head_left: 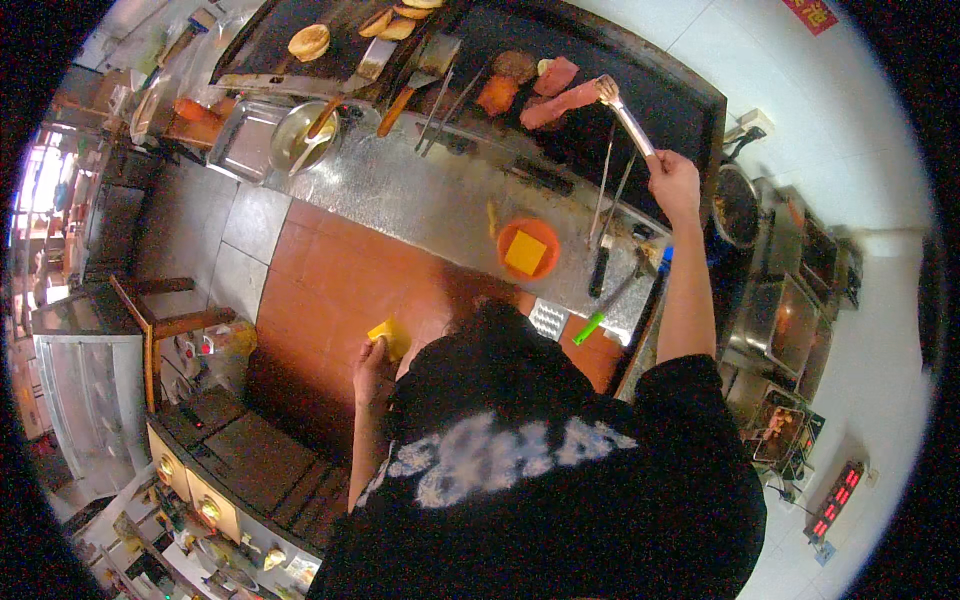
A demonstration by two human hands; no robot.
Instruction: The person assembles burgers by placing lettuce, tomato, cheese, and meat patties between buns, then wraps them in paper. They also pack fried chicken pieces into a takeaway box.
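My right hand [673,186] grips metal tongs [634,129] over the dark griddle [645,67]. The tongs' tips meet one end of a long pink slice of meat [562,104], seemingly ham or bacon. Close by lie a browned patty [514,65], an orange-red piece [497,95] and a shorter pink slice [557,76]. Low beside my body, my left hand [373,369] pinches a yellow piece [380,330] that looks like sliced cheese. On the steel ledge [390,195], an orange plate [553,259] bears a square yellow cheese slice [526,253].
Long tongs [605,184], a black-handled tool [598,274] and a green-handled tool [589,328] lie near the ledge's right end. Leftward are spatulas [397,109], a metal bowl [281,146] and a steel tray [223,154]. Toasted buns [309,43] rest on the left griddle.
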